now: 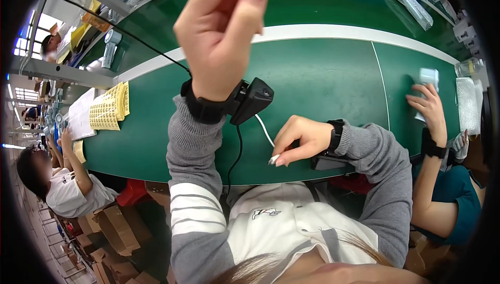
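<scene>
My left hand is raised high over the far middle of the bench, its fingers curled and the thumb pressed toward the index finger. Whatever lies in that pinch, if anything, is hidden. Lower and to the right, my right hand pinches a thin white cable close to the front edge. The cable runs up from these fingertips and disappears behind the device on my left wrist. Both wrists carry black straps with small black devices; a black wire hangs from the left one.
Yellow label sheets and white paper lie at the left of the green bench. On the right, a co-worker's hand handles a pale object beside bubble wrap. Another person sits left, near cardboard boxes.
</scene>
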Motion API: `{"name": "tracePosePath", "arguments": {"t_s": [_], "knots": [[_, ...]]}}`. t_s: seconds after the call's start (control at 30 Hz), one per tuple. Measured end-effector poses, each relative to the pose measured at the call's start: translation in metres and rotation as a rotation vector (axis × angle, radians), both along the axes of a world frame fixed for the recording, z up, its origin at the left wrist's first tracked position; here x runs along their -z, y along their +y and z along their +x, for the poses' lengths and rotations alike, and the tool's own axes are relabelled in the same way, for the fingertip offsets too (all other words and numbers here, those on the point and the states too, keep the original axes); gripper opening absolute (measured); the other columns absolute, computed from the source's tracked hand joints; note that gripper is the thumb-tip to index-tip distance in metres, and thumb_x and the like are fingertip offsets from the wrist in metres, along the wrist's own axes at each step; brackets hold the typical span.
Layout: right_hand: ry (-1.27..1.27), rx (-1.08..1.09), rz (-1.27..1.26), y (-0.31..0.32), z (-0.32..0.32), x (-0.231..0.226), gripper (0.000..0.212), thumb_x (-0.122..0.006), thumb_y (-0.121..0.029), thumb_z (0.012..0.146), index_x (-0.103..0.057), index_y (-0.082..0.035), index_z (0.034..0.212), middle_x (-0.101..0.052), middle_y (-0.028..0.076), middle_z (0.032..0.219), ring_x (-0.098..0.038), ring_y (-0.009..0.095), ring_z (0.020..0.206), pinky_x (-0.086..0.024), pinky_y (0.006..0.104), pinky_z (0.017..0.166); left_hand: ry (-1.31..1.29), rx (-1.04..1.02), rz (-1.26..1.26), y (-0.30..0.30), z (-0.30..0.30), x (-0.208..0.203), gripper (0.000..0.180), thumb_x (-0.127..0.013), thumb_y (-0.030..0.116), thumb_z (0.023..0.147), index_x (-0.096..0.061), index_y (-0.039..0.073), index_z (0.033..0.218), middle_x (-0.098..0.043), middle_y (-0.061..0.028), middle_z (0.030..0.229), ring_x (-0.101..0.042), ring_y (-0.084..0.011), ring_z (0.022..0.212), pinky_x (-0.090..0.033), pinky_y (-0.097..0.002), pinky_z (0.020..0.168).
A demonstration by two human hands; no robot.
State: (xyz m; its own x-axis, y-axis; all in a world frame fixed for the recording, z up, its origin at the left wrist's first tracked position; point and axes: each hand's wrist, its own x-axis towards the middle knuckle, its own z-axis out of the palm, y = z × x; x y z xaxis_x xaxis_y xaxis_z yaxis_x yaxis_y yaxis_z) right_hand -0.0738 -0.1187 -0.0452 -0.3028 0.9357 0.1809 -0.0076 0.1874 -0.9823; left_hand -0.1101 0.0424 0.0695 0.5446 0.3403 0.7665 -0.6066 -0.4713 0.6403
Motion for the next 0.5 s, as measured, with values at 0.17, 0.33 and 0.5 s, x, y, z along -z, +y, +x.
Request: {"name": "tracePosePath", "arguments": {"t_s": [0.17, 0.33, 0.5], "knots": [[0.125, 0.748, -0.15, 0.006, 0.012, 0.005, 0.021, -0.048, -0.011, 0.087, -0.058, 0.003, 0.076, -0.054, 0.004, 0.055, -0.046, 0.007, 0.045, -0.036, 0.0196, 0.043, -0.363, -0.046, -0.068, 0.062, -0.046, -0.004, 0.015, -0.049, 0.012, 0.084, -0.053, -0.002, 0.078, -0.046, -0.0011, 0.053, -0.036, -0.0045, 0.04, -0.026, -0.0169, 0.038], [0.243, 1.119, -0.069, 0.009, 0.028, 0.013, 0.028, -0.043, -0.022, 0.091, -0.052, 0.0, 0.077, -0.044, 0.0, 0.052, -0.037, 0.006, 0.043, -0.028, 0.0188, 0.041, -0.479, -0.776, -0.382, 0.171, -0.049, 0.047, 0.013, -0.049, 0.01, 0.082, -0.049, 0.001, 0.073, -0.046, -0.001, 0.054, -0.037, -0.0067, 0.043, -0.028, -0.018, 0.039], [0.308, 1.161, -0.14, 0.014, 0.027, 0.011, 0.029, -0.043, -0.024, 0.091, -0.052, -0.001, 0.077, -0.043, 0.0, 0.053, -0.037, 0.006, 0.044, -0.027, 0.0186, 0.041, -0.213, -1.098, -0.674, 0.286, -0.093, 0.142, 0.015, -0.052, 0.014, 0.081, -0.051, 0.0, 0.076, -0.048, -0.0021, 0.056, -0.044, -0.0093, 0.047, -0.036, -0.0202, 0.043]]}}
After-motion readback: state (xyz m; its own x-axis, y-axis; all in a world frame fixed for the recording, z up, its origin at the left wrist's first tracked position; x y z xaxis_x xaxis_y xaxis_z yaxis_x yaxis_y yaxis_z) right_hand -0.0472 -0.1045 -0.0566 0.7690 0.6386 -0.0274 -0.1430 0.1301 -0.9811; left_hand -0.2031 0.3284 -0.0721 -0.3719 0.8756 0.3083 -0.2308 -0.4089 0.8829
